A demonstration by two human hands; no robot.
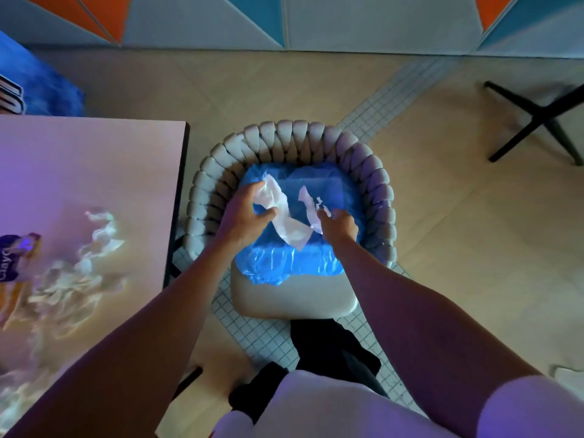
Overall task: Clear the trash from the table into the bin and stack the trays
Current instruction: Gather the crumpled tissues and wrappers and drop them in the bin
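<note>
Trash: two pieces of crumpled white paper, both over the mouth of the bin.

Head view.
- Bin lined with a blue plastic bag; bag folds over the near rim. Bin sits on the seat of a chair with a thick braided backrest curving around it.
- Left hand over the bin's left edge, thumb and fingers pinched on the larger paper piece. The piece hangs from the grip and trails toward the bin's near side.
- Right hand over the bin's right side, fingertips closed on the smaller paper piece, which sticks up toward the far rim.
- The two pieces lie just beside each other; cannot tell whether they touch.
- Table to the left of the chair, its right edge near the backrest. Pale swirling patterns show on its top. At the left edge, a purple-labelled item, partly cut off, too blurred to identify.
- Black legs of another chair on the tiled floor, far right.
</note>
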